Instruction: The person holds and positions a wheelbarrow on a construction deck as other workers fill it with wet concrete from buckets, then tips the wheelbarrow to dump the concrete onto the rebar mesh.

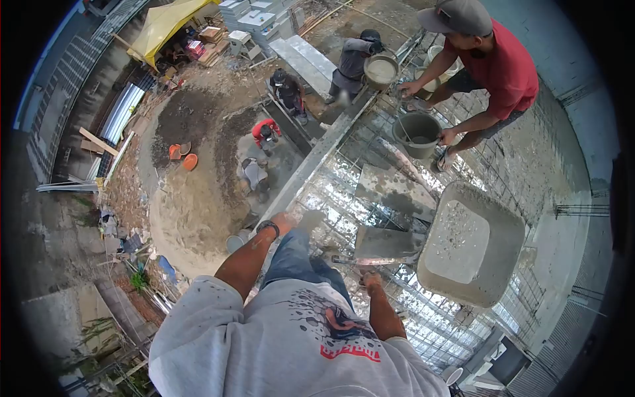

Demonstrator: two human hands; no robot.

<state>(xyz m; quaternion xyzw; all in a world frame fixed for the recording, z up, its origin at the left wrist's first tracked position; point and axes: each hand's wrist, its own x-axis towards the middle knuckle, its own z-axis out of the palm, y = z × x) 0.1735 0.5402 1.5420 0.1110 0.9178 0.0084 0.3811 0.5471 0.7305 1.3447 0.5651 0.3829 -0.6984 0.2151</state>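
Note:
My left hand (284, 223), with a dark watch at the wrist, is at my bent knee in blue jeans, beside the concrete edge beam (314, 155). Its fingers are too unclear to read. Low on the other side, my right hand (372, 280) has its fingers curled; what they hold, if anything, cannot be made out. Just above that hand lies a grey board (387, 243) with a reddish handle end near it. A wheelbarrow tray (509, 248) with wet grey mix stands to the right over the steel mesh.
A person in a red shirt (512, 69) holds a dark bucket (418, 134) at the upper right. Another person (350, 66) is at a round pan (381, 69). Several people work on the lower ground beyond the beam, near a sand heap (188, 218) and orange containers (190, 162).

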